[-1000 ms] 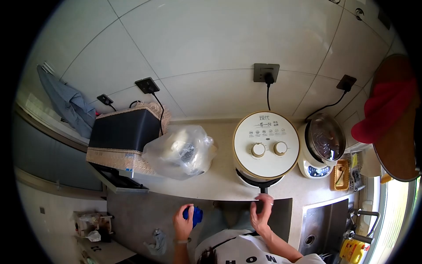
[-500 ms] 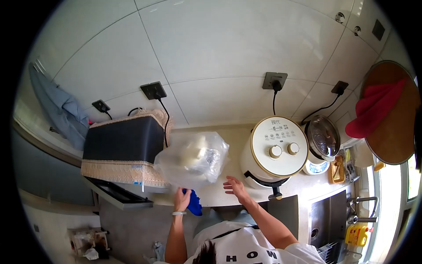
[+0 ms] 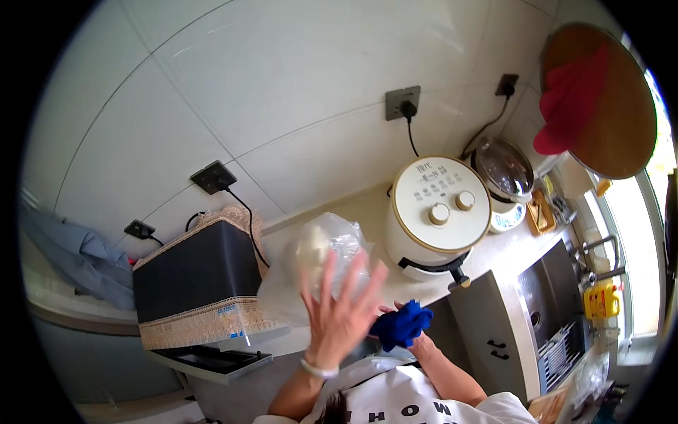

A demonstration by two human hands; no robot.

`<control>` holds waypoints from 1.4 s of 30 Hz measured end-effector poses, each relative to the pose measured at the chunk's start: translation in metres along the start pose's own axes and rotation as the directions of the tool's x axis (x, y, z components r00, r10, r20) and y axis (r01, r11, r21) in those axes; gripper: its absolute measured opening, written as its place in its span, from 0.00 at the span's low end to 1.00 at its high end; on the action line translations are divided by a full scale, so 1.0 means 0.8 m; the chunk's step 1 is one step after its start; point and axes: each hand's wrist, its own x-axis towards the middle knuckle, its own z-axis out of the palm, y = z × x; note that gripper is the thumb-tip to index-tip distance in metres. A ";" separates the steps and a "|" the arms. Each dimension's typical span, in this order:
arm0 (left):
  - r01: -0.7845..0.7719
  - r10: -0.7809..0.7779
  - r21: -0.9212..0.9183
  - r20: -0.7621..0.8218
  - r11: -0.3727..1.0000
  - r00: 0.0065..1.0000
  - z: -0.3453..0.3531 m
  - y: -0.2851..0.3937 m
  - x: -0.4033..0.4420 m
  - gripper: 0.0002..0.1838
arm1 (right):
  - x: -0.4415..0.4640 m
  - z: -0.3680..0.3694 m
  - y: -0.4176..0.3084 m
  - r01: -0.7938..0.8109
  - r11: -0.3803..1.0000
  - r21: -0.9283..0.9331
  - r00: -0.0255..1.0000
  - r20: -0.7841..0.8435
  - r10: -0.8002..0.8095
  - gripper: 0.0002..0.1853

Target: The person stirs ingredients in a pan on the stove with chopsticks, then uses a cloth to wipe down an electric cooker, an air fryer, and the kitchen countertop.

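My left hand (image 3: 340, 311) is spread, fingers apart and slightly blurred, in front of a clear plastic bag (image 3: 289, 283) on the counter; whether it touches the bag is unclear. Something pale lies inside the bag. A bunched blue cloth (image 3: 404, 326) is in my right hand (image 3: 422, 346), below the white air fryer (image 3: 441, 205). The cloth hides most of that hand, with only some fingertips showing at its left edge.
A black box (image 3: 198, 272) with lace trim stands left of the bag. Right of the fryer are a glass-lidded pot (image 3: 503, 168), a small basket (image 3: 542, 212) and the sink (image 3: 544, 304). A cabinet door (image 3: 487, 332) shows below the counter.
The blue cloth has passed from my left hand to my right. My left hand has opened and risen in front of the bag. The view has turned.
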 end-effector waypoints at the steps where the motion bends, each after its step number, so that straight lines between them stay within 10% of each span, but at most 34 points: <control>1: 0.067 -0.069 0.050 0.032 0.997 0.997 0.011 -0.017 0.010 0.32 | -0.003 0.000 0.002 0.083 0.989 -0.119 0.983 -0.154 -0.101 0.26; 4: 0.105 -0.104 0.004 -0.125 0.994 0.987 0.049 -0.083 0.015 0.30 | -0.015 0.001 0.006 0.143 0.948 -0.286 0.912 -0.333 -0.238 0.21; 7: 0.357 -0.381 -0.321 -0.016 0.877 0.924 0.027 -0.119 0.021 0.26 | -0.019 0.046 0.017 -0.067 0.446 -0.892 0.827 -0.300 -0.476 0.15; 9: 0.386 -0.402 -0.385 0.042 0.838 0.915 0.035 -0.132 0.017 0.27 | 0.003 0.005 -0.002 -0.103 -0.347 -0.932 0.839 0.106 -0.534 0.11; 12: 0.393 -0.413 -0.395 0.035 0.831 0.910 0.047 -0.130 0.003 0.29 | 0.076 -0.069 -0.017 0.225 -0.576 -0.786 0.645 0.563 -0.517 0.12; 14: 0.419 -0.421 -0.284 0.056 0.862 0.905 0.048 -0.131 0.000 0.30 | 0.109 -0.020 -0.005 0.514 -0.128 -0.848 0.536 0.434 -0.724 0.07; 16: 0.445 -0.439 -0.174 0.074 0.878 0.895 0.053 -0.133 -0.002 0.31 | 0.089 0.109 0.008 0.356 -0.096 -0.929 0.553 0.293 -0.780 0.09; 17: 0.477 -0.465 -0.419 0.140 0.772 0.874 0.059 -0.137 -0.004 0.32 | 0.071 0.188 0.014 -0.026 -0.477 -0.878 0.539 0.390 -0.746 0.16; 19: 0.487 -0.467 -0.617 0.209 0.618 0.859 0.069 -0.142 -0.006 0.33 | 0.115 0.196 0.022 0.069 -0.356 -0.932 0.376 0.355 -0.856 0.23; 20: 0.480 -0.473 -0.594 0.182 0.645 0.862 0.073 -0.144 -0.010 0.33 | 0.150 0.181 0.024 0.133 -0.671 -0.730 0.122 0.684 -0.719 0.24; 23: 0.515 -0.508 -0.586 0.195 0.626 0.839 0.071 -0.150 -0.010 0.31 | 0.160 0.145 0.033 0.372 -0.516 -0.771 0.156 0.600 -0.784 0.22; 25: 0.551 -0.543 -0.613 0.226 0.566 0.809 0.072 -0.146 -0.013 0.31 | 0.213 0.060 0.022 0.255 -0.547 -0.797 0.104 0.585 -0.804 0.22; 27: 0.535 -0.512 -0.597 0.230 0.598 0.828 0.072 -0.147 -0.012 0.30 | 0.210 0.043 0.013 0.101 -0.423 -0.900 0.293 0.433 -0.852 0.21; 31: 0.543 -0.525 -0.615 0.234 0.572 0.818 0.082 -0.158 -0.018 0.31 | 0.176 0.155 0.058 0.129 -0.196 -0.972 0.259 0.224 -0.939 0.14; 33: 0.548 -0.526 -0.634 0.249 0.546 0.813 0.082 -0.161 -0.022 0.31 | 0.177 0.196 0.081 0.849 -0.200 -0.489 0.067 0.474 -0.878 0.11; 34: 0.549 -0.518 -0.629 0.259 0.550 0.815 0.081 -0.162 -0.024 0.31 | 0.171 0.206 0.088 0.872 -0.221 -0.436 0.050 0.528 -0.848 0.13; 40: 0.535 -0.511 -0.589 0.228 0.605 0.829 0.090 -0.169 -0.029 0.31 | 0.223 0.033 0.020 0.167 -0.295 -0.941 0.114 0.315 -0.942 0.07; 42: 0.491 -0.488 -0.553 0.168 0.673 0.857 0.096 -0.173 -0.030 0.31 | 0.219 0.019 0.022 0.235 -0.169 -0.957 0.156 0.209 -0.965 0.07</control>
